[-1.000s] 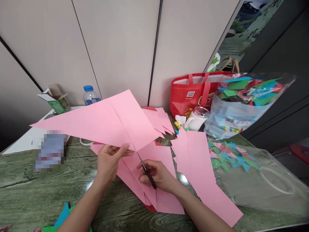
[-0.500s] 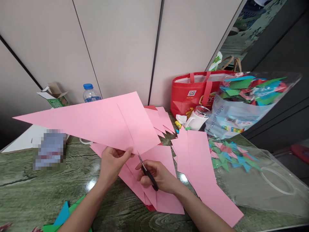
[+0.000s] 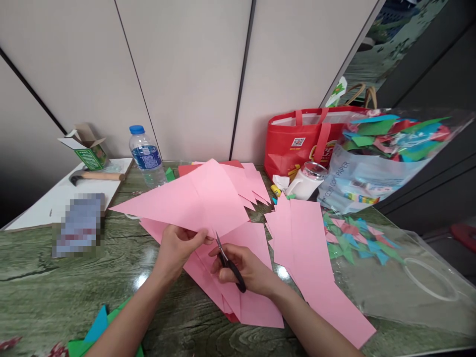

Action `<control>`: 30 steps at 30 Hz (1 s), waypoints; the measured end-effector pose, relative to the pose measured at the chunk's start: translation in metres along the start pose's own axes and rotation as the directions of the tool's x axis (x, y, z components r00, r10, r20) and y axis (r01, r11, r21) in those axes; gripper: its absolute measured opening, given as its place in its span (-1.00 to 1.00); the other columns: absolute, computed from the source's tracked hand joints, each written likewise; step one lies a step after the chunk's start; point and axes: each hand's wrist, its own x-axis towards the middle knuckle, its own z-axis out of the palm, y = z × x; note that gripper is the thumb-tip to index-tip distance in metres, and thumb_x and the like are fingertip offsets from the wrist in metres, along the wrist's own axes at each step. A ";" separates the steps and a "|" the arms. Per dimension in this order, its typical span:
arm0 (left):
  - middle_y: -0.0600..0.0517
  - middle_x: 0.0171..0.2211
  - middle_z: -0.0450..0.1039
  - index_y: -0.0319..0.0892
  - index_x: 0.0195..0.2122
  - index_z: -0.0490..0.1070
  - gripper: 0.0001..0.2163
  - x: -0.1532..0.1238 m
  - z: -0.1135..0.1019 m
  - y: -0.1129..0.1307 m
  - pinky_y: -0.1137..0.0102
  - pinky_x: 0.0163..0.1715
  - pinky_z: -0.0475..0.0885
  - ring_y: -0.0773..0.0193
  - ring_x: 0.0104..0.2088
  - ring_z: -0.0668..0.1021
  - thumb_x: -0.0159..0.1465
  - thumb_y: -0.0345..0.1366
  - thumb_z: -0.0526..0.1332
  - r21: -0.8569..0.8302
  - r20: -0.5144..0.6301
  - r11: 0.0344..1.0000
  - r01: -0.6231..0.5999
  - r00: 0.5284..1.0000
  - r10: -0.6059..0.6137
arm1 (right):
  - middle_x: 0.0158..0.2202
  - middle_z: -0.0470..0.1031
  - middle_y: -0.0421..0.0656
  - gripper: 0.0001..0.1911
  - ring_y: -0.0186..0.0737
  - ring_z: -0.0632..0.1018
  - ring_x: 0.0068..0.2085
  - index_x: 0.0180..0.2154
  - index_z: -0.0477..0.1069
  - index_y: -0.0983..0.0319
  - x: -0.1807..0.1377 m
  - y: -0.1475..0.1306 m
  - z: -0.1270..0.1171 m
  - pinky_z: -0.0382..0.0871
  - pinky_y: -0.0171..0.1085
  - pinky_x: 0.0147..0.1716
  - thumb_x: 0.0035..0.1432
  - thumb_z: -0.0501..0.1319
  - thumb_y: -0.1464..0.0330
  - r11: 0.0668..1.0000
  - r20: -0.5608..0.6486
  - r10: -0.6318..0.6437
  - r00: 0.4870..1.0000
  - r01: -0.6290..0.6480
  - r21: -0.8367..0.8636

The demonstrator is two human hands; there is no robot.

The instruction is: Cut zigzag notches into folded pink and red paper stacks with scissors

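Note:
A creased sheet of pink paper (image 3: 186,198), pointed at its left end, is held up above the table. My left hand (image 3: 182,248) pinches its lower edge between thumb and fingers. In my right hand (image 3: 240,267) is a pair of scissors (image 3: 232,270) with black handles, its fingers wrapped round them. The scissor blades point up and meet the paper's lower edge just right of my left thumb. Beneath both hands lies a stack of more pink sheets (image 3: 256,297), and another pile of cut pink paper (image 3: 310,248) is to the right.
Along the wall stand a water bottle (image 3: 147,156), a small green box (image 3: 91,153), a red bag (image 3: 284,144) and a white mug (image 3: 307,181). A hammer (image 3: 98,175) lies at the left. Clear bags of coloured paper pieces (image 3: 349,238) are on the right. Green and blue folded paper (image 3: 98,327) lies near my left forearm.
The paper's pointed left end has swung toward me and rightward, so the bottle and hammer now show. Both hands have stayed nearly in place, still holding the paper and scissors.

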 end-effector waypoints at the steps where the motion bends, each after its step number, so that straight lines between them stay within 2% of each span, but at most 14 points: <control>1: 0.04 -0.62 0.54 -0.27 -0.51 0.44 -0.91 0.000 -0.001 -0.001 0.45 -0.50 0.48 0.29 -0.57 0.56 -0.03 -0.38 0.31 0.002 0.004 1.000 -0.002 1.000 0.002 | -0.40 0.39 -0.18 -0.65 -0.34 0.39 -0.38 -0.21 0.32 0.27 0.000 -0.001 0.000 0.27 -0.27 -0.33 -0.05 0.31 0.29 1.000 0.005 0.008 1.000 -0.008 0.005; 7: 0.02 -0.62 0.54 -0.27 -0.53 0.45 -0.93 0.001 -0.001 -0.002 0.43 -0.50 0.48 0.27 -0.57 0.55 -0.03 -0.38 0.31 0.005 0.046 0.999 0.049 0.998 -0.049 | -0.42 0.37 -0.20 -0.61 -0.37 0.37 -0.44 -0.22 0.32 0.27 -0.001 -0.004 0.001 0.26 -0.28 -0.38 -0.07 0.31 0.22 0.999 0.013 0.034 0.999 -0.034 -0.002; 12: 0.00 -0.63 0.53 -0.24 -0.58 0.46 -0.91 -0.001 0.002 0.000 0.41 -0.54 0.47 0.26 -0.60 0.54 0.02 -0.36 0.26 0.044 0.163 0.998 0.034 0.986 -0.040 | -0.42 0.36 -0.21 -0.60 -0.36 0.35 -0.43 -0.22 0.31 0.26 -0.002 -0.004 0.002 0.25 -0.28 -0.36 -0.07 0.31 0.19 1.000 0.019 0.030 0.999 -0.030 -0.004; 15: -0.03 -0.63 0.53 -0.23 -0.61 0.45 -0.87 -0.002 0.003 0.001 0.40 -0.54 0.47 0.25 -0.60 0.53 0.03 -0.33 0.25 0.073 0.171 0.996 0.043 0.984 -0.055 | -0.42 0.34 -0.22 -0.61 -0.36 0.34 -0.44 -0.23 0.31 0.25 -0.002 -0.004 0.002 0.26 -0.28 -0.37 -0.08 0.31 0.18 0.999 0.032 0.034 0.999 -0.034 0.016; 20: -0.02 -0.64 0.52 -0.23 -0.60 0.45 -0.86 -0.002 0.004 0.001 0.39 -0.57 0.45 0.28 -0.64 0.51 0.06 -0.33 0.22 0.028 0.201 0.999 0.024 0.979 -0.029 | -0.42 0.33 -0.22 -0.64 -0.38 0.33 -0.46 -0.25 0.30 0.25 -0.003 -0.005 0.003 0.25 -0.27 -0.37 -0.06 0.30 0.21 0.998 0.052 0.040 0.998 -0.042 0.050; 26: 0.00 -0.68 0.49 -0.23 -0.65 0.43 -0.82 -0.004 0.007 0.004 0.45 -0.62 0.41 0.32 -0.67 0.48 0.08 -0.35 0.19 0.123 0.187 0.992 -0.022 0.982 -0.002 | -0.41 0.33 -0.21 -0.65 -0.34 0.33 -0.40 -0.25 0.29 0.26 -0.004 -0.003 0.002 0.23 -0.26 -0.33 -0.05 0.30 0.23 1.000 0.034 0.021 0.999 -0.021 0.007; 30: -0.01 -0.69 0.48 -0.23 -0.64 0.43 -0.82 -0.004 0.007 0.005 0.43 -0.62 0.42 0.31 -0.66 0.48 0.08 -0.36 0.17 0.126 0.191 0.992 -0.031 0.982 0.006 | -0.43 0.31 -0.23 -0.64 -0.35 0.31 -0.42 -0.27 0.28 0.26 -0.003 -0.003 0.002 0.22 -0.28 -0.36 -0.06 0.31 0.21 1.000 0.029 0.015 0.999 -0.015 0.006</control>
